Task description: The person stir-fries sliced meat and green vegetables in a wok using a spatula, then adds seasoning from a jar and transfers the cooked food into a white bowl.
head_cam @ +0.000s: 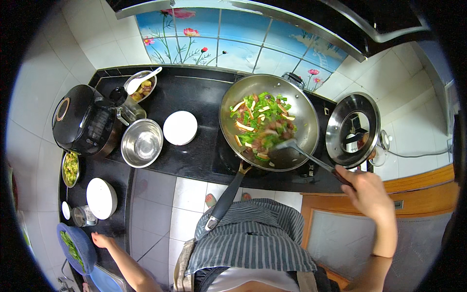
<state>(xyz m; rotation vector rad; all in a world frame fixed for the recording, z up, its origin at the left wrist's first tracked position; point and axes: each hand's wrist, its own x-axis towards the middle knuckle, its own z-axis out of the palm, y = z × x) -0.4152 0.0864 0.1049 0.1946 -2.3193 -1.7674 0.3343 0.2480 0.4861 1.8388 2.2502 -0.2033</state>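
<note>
My right hand point(368, 189) grips the dark handle of a spatula point(313, 158). Its grey blade is down in the food at the wok's near right side, where motion blurs the food. The wide metal wok point(306, 120) stands on the cooktop, its black handle pointing toward me. Chopped green peppers point(264, 104), pale brown-edged strips point(244, 126) and browned pieces that look like meat lie mixed in it. Far to the left, my left hand point(102, 241) hangs loosely curled beside a blue colander point(88, 252) holding green vegetables; its fingertips are too small to read.
A glass-centred lid point(334, 137) leans upright right of the wok. Leftward stand a white plate point(180, 127), steel bowl point(142, 142), glass pitcher point(132, 109), rice cooker point(78, 116) and white bowl point(102, 199). A range hood point(292, 25) overhangs the back.
</note>
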